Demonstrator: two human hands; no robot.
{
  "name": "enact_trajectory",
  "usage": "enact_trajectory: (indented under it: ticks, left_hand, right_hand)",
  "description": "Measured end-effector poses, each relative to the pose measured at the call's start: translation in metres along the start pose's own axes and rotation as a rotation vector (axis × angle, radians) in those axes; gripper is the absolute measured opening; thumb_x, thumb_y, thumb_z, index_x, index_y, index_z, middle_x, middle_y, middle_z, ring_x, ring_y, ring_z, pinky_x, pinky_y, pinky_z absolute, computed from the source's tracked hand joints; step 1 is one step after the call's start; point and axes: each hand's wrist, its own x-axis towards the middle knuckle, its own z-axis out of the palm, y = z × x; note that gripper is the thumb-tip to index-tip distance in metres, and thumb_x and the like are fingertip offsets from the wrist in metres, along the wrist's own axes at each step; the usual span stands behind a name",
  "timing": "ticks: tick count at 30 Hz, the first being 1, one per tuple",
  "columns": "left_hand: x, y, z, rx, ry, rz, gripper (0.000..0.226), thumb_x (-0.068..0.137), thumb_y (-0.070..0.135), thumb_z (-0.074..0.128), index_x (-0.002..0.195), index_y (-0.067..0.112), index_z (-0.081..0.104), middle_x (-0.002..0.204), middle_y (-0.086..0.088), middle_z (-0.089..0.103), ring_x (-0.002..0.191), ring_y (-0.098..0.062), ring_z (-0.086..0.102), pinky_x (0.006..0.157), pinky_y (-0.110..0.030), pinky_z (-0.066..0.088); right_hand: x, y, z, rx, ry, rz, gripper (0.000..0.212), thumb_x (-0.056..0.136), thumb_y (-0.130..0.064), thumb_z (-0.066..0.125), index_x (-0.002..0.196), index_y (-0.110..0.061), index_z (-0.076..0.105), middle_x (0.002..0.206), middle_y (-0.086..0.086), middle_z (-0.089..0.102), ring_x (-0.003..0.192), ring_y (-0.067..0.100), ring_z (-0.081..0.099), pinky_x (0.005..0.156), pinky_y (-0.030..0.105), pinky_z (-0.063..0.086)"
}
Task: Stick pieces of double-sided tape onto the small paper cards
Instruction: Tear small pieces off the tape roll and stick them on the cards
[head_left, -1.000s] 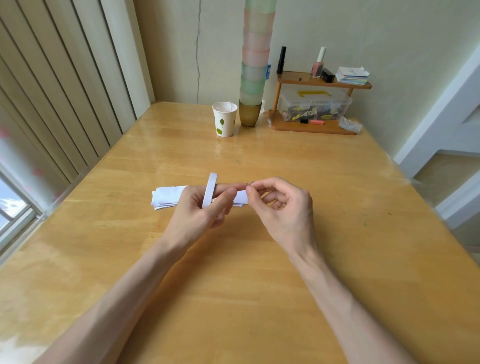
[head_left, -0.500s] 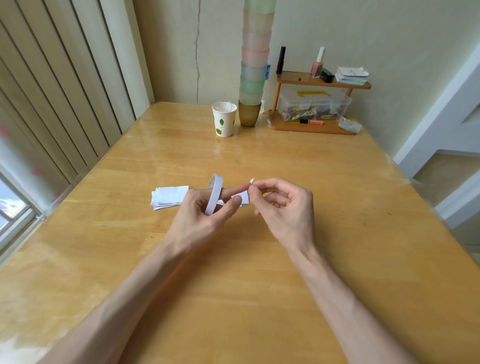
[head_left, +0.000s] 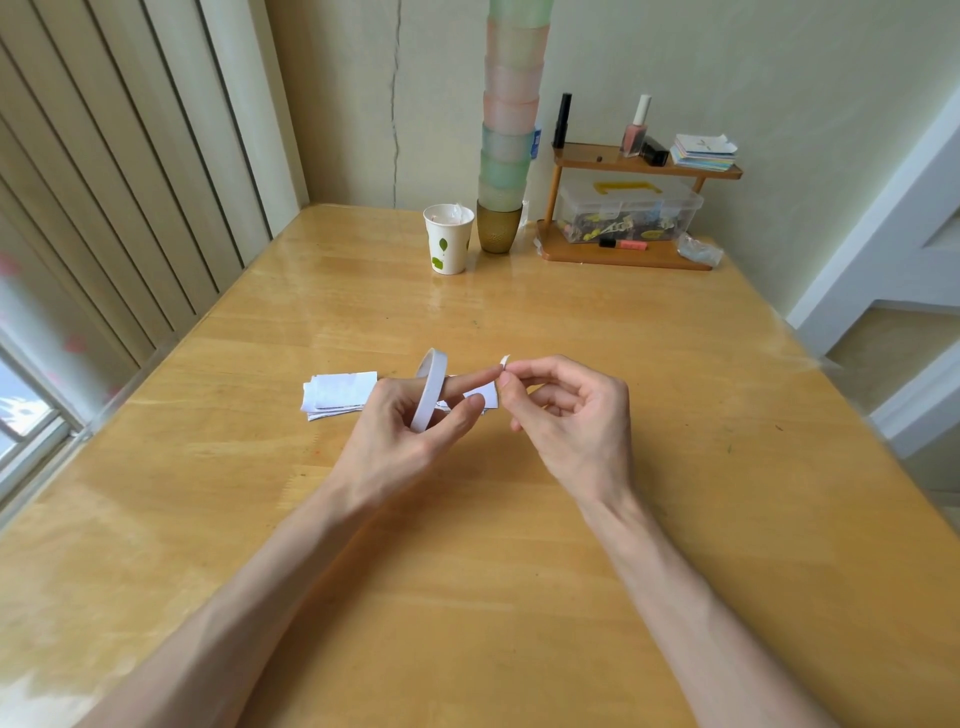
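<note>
- Surface: wooden table (head_left: 363, 597), light honey colour w/ glossy finish, fills most of the frame; plank joints run left-right.
- Room: pale wall at top, w/ a vertical crack (head_left: 396, 104) in upper centre; vertical blinds (head_left: 104, 182) at upper left; a window corner at left edge; white door frame at right edge.
- Count, far end of table: 1 paper cup (head_left: 449, 239) w/ green leaf print; 1 tall stack of pastel cups (head_left: 511, 124) going out of the frame top, on a gold-brown cup at the bottom; 1 small wooden shelf (head_left: 628, 208) w/ 2 levels.
- On the shelf: 1 clear plastic box w/ yellow handle on lower level, 1 nail polish bottle, 1 black tube, 1 pile of cards on upper level.
- Task things, centre of frame: 1 tape roll (head_left: 429, 389), white, thin ring; 1 pile of paper cards (head_left: 340, 392) lying flat on the table, just left of the hands; how many cards in the pile, cannot tell.
- Left hand (head_left: 400, 436): index finger goes through the tape roll, thumb presses below; the ring stands on edge, tilted, upper rim away from the camera.
- A white paper piece shows behind the left fingers, partly hidden.
- Right hand (head_left: 566, 410): thumb & index pinched together on the tape end (head_left: 505, 360), a short white tab that points up.
- The two hands meet at the fingertips, above the table, approx. centre of frame.
</note>
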Motion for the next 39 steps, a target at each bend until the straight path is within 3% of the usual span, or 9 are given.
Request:
enact_trajectory:
  ticks: [12, 39]
  left_hand:
    - [0.0005, -0.0007, 0.0001, 0.016, 0.005, 0.008, 0.027, 0.097, 0.043, 0.062, 0.122, 0.05, 0.073, 0.06, -0.022, 0.027, 0.058, -0.039, 0.024, 0.053, -0.049, 0.026]
    - [-0.0003, -0.0001, 0.0001, 0.033, -0.002, 0.011, 0.027, 0.098, 0.042, 0.063, 0.123, 0.049, 0.072, 0.061, -0.023, 0.027, 0.059, -0.036, 0.024, 0.055, -0.047, 0.024]
  right_hand:
    - [-0.0004, -0.0005, -0.0014, 0.005, 0.003, -0.014, 0.004, 0.091, -0.009, 0.079, 0.092, -0.014, 0.08, 0.075, -0.005, 0.076, 0.054, 0.011, 0.068, 0.057, 0.016, 0.047]
    - [0.0009, -0.0006, -0.0039, -0.007, -0.004, -0.027, 0.003, 0.091, -0.014, 0.081, 0.091, -0.017, 0.08, 0.076, -0.005, 0.076, 0.057, 0.017, 0.067, 0.057, 0.024, 0.05]
